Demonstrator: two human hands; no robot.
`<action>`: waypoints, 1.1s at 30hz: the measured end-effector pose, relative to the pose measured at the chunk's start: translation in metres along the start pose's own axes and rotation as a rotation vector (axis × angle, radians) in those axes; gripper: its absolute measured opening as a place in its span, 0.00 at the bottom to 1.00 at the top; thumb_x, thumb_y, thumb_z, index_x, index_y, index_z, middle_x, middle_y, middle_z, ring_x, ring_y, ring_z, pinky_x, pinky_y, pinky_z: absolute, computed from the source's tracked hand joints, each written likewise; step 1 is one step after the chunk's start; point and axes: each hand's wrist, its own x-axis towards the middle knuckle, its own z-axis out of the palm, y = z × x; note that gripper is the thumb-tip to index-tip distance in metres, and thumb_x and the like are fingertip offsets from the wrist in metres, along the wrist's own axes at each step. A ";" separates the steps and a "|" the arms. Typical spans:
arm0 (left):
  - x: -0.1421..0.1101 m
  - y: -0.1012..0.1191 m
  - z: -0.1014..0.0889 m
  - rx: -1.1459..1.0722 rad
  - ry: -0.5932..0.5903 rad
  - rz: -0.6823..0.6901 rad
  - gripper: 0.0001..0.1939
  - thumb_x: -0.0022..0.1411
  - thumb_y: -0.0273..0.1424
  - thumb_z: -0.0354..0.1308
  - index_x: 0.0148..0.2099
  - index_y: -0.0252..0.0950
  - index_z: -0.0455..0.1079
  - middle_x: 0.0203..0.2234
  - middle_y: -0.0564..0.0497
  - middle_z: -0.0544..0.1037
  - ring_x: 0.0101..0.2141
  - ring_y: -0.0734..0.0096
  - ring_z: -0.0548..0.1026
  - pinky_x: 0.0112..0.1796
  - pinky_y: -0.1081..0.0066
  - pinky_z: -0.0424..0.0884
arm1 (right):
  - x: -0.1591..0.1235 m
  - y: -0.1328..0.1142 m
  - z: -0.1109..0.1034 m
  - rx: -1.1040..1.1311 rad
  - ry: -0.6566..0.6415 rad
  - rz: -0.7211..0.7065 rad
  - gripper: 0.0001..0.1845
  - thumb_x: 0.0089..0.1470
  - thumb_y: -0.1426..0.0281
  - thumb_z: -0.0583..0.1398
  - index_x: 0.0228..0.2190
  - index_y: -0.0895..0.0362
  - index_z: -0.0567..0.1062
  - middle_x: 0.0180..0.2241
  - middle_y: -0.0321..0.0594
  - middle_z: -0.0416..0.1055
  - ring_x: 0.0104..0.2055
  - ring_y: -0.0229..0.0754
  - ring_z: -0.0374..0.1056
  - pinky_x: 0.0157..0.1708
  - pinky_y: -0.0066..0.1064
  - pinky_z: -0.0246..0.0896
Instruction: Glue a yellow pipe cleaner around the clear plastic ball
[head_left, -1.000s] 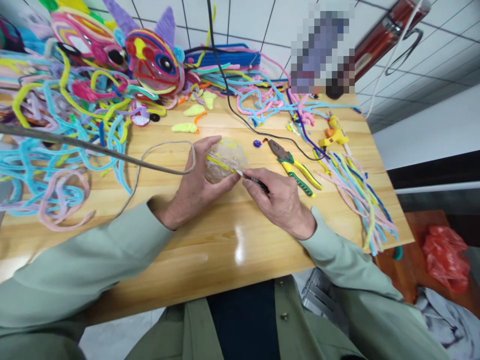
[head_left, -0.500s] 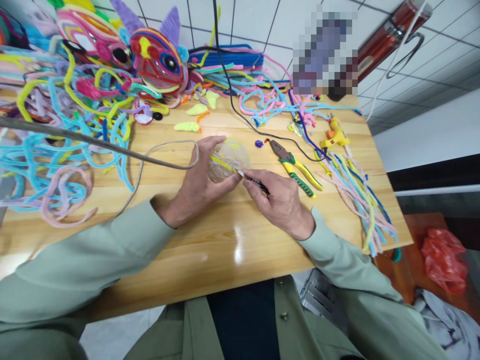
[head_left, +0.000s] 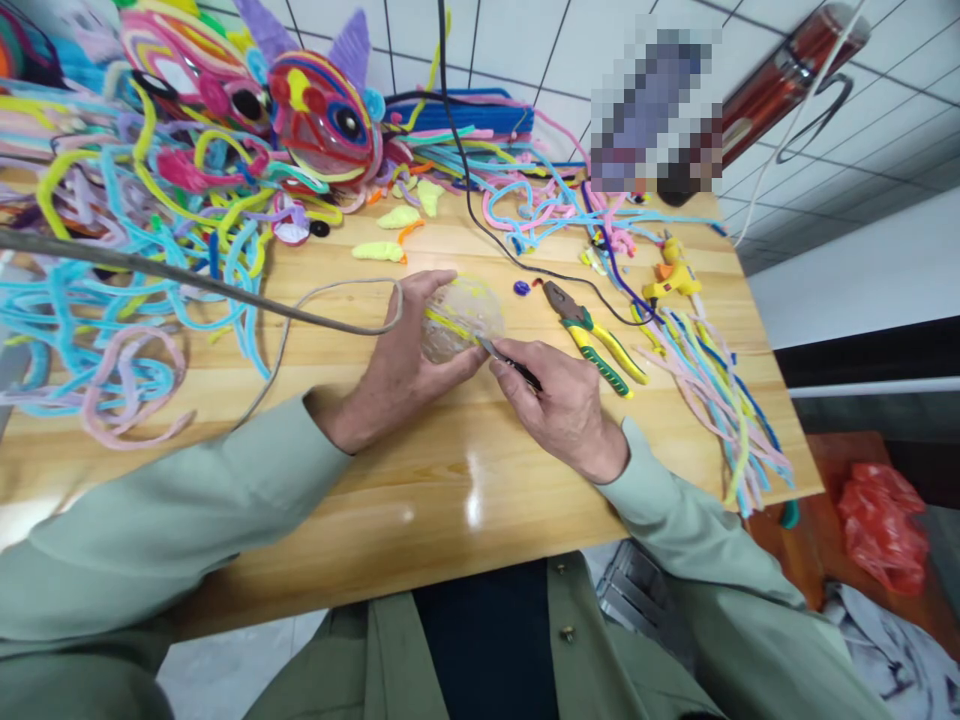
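A: Describe the held item.
B: A clear, rounded plastic shell (head_left: 459, 318) with a fuzzy yellow pipe cleaner (head_left: 448, 322) across it, resting on the glossy wooden table (head_left: 450, 480). The left hand (head_left: 397, 370) is clamped around it.
A: And the right hand (head_left: 562, 405)?
B: Its fingers are pinched on a thin dark-handled tool (head_left: 510, 360), tip touching the shell.
A: Surroundings?
B: Right of the shell lie green-yellow pliers (head_left: 592, 335); a grey cable (head_left: 315, 310) loops to its left, beside tangled pipe cleaners (head_left: 135, 300).
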 end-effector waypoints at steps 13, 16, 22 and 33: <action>0.000 -0.001 -0.002 0.026 -0.026 0.039 0.42 0.79 0.63 0.66 0.79 0.48 0.58 0.72 0.38 0.71 0.75 0.41 0.72 0.78 0.40 0.71 | 0.000 -0.005 -0.004 -0.227 0.037 -0.128 0.17 0.81 0.68 0.61 0.59 0.51 0.89 0.33 0.39 0.85 0.32 0.42 0.77 0.32 0.36 0.67; 0.000 -0.003 0.000 0.031 -0.018 0.045 0.42 0.79 0.64 0.65 0.79 0.48 0.58 0.72 0.38 0.71 0.75 0.41 0.72 0.78 0.40 0.71 | 0.000 -0.006 -0.005 -0.254 0.049 -0.159 0.16 0.80 0.70 0.62 0.59 0.52 0.89 0.32 0.39 0.83 0.32 0.41 0.76 0.32 0.36 0.65; -0.001 -0.007 0.006 0.061 0.024 0.107 0.43 0.79 0.62 0.66 0.80 0.47 0.56 0.71 0.38 0.72 0.74 0.41 0.73 0.77 0.40 0.72 | 0.003 -0.011 -0.014 -0.386 0.005 -0.212 0.17 0.81 0.71 0.61 0.60 0.54 0.88 0.30 0.36 0.79 0.30 0.39 0.72 0.31 0.34 0.61; 0.000 -0.008 0.007 0.082 0.057 0.174 0.42 0.80 0.60 0.66 0.81 0.47 0.56 0.71 0.37 0.72 0.73 0.41 0.74 0.76 0.41 0.73 | 0.005 -0.016 -0.015 -0.456 0.032 -0.255 0.15 0.82 0.71 0.61 0.56 0.53 0.88 0.28 0.33 0.77 0.28 0.37 0.69 0.31 0.36 0.59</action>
